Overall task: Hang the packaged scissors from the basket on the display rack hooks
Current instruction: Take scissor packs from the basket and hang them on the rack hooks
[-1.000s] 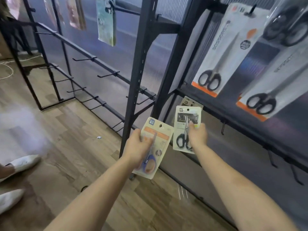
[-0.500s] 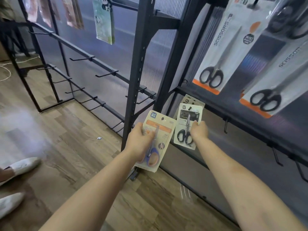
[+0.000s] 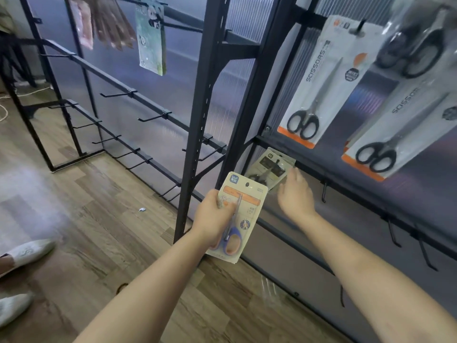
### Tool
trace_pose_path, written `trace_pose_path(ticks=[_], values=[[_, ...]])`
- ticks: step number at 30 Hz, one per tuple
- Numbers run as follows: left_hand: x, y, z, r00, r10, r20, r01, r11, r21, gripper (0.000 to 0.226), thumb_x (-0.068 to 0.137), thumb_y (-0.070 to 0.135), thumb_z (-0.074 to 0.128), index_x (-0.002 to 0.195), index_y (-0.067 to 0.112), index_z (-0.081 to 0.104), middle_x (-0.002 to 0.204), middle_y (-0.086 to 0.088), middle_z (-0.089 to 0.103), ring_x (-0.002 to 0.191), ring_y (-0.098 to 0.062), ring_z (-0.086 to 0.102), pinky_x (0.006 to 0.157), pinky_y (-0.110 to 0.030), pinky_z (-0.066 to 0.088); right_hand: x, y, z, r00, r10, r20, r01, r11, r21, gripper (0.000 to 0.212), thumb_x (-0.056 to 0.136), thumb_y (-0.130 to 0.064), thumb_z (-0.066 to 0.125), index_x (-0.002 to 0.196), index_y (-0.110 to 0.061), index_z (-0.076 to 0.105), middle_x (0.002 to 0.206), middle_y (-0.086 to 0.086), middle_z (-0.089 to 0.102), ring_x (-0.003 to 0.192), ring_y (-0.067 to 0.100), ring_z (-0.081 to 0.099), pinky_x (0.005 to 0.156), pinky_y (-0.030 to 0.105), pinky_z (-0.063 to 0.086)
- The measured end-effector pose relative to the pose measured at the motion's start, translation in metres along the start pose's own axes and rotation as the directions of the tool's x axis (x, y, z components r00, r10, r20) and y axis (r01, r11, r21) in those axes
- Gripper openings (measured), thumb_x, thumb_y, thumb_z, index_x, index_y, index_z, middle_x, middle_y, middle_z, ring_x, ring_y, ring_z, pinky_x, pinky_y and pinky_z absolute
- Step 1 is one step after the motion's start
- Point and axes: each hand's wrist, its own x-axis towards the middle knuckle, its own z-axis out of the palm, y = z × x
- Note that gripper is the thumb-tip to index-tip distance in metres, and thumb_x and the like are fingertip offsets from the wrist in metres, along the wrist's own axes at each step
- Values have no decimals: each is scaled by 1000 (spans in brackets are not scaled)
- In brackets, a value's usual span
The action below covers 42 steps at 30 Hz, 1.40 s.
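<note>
My left hand (image 3: 214, 216) grips a card pack of blue-handled scissors (image 3: 241, 216) low in front of the black display rack (image 3: 197, 134). A small pack of black-handled scissors (image 3: 268, 169) hangs on a hook of the lower rail, tilted back. My right hand (image 3: 295, 194) hovers just below and right of that pack, fingers relaxed, holding nothing. Large packs of black scissors (image 3: 321, 82) hang on the upper rail at right. The basket is out of view.
Bare hooks (image 3: 325, 191) stick out along the lower right rail. More bare hooks (image 3: 150, 117) line the rails of the left rack section, with a green packet (image 3: 150, 43) hanging above. White shoes (image 3: 27, 252) stand on the wooden floor at the left.
My right hand let go of the small black-handled scissors pack, which now hangs on the lower hook, and drew back to the right. My left hand keeps its grip on the blue-handled pack.
</note>
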Motion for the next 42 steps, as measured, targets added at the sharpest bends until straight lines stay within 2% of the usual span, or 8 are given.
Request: trace_pose_path(ticks=[2, 5, 8, 13, 21, 24, 32, 42], values=[[-11, 7, 2, 1000, -12, 19, 12, 1000, -4, 9, 92, 19, 58, 91, 22, 50, 95, 4, 65, 92, -13, 63, 81, -35, 54, -16, -2, -23, 997, -78, -8, 78, 997, 6, 55, 96, -6, 38, 148, -5, 20, 156, 13, 18, 144, 25, 18, 116, 38, 18], [-34, 22, 4, 999, -20, 29, 20, 1000, 1, 8, 91, 20, 59, 91, 21, 51, 95, 3, 65, 89, -11, 62, 79, -34, 53, -44, -7, -68, 990, -136, 22, 131, 978, 161, 49, 101, -14, 32, 148, -7, 20, 156, 9, 18, 144, 19, 17, 115, 29, 14], [-62, 48, 6, 999, -2, 53, 2, 1000, 13, 14, 91, 18, 59, 85, 24, 48, 90, 5, 61, 82, -6, 58, 68, -25, 48, -78, -13, -117, 985, -153, 81, 124, 950, 285, 48, 102, -29, 33, 147, -12, 27, 152, 4, 29, 140, 17, 27, 112, 29, 21], [-120, 94, 16, 993, 18, 114, -22, 999, 35, 16, 91, 22, 59, 82, 22, 47, 86, 4, 60, 73, -2, 55, 54, -15, 40, -132, -12, -188, 979, -143, 142, 96, 950, 297, 50, 99, -39, 37, 142, -15, 36, 146, 3, 39, 132, 17, 38, 108, 32, 32], [-182, 168, 54, 950, 119, 288, -146, 986, 76, 20, 88, 26, 64, 82, 15, 48, 83, 0, 59, 80, -15, 58, 72, -32, 48, -194, 4, -274, 995, -12, 104, -39, 880, 473, 28, 98, -32, 45, 119, -16, 55, 112, -5, 61, 100, 9, 56, 69, 14, 39], [-198, 190, 77, 924, 173, 341, -209, 975, 70, 21, 87, 28, 64, 86, 13, 50, 84, 0, 60, 82, -18, 60, 73, -33, 49, -206, 22, -307, 998, 33, 48, -53, 855, 516, 17, 97, -28, 47, 107, -18, 56, 99, -7, 62, 86, 6, 57, 64, 15, 39], [-235, 208, 149, 892, 190, 410, -209, 978, 2, 17, 87, 19, 65, 80, 17, 50, 77, 5, 57, 74, -12, 55, 55, -17, 45, -227, 93, -361, 999, 39, -24, -23, 887, 461, 8, 95, -24, 53, 97, -20, 59, 87, -13, 61, 78, 3, 55, 60, 8, 39], [-255, 182, 223, 871, 137, 471, -182, 982, 51, 23, 85, 20, 68, 74, 13, 49, 70, 2, 57, 63, -9, 55, 55, -20, 48, -241, 180, -386, 999, 31, -32, -15, 907, 422, 9, 95, -21, 53, 98, -16, 60, 87, -16, 59, 77, -4, 53, 62, 6, 38]])
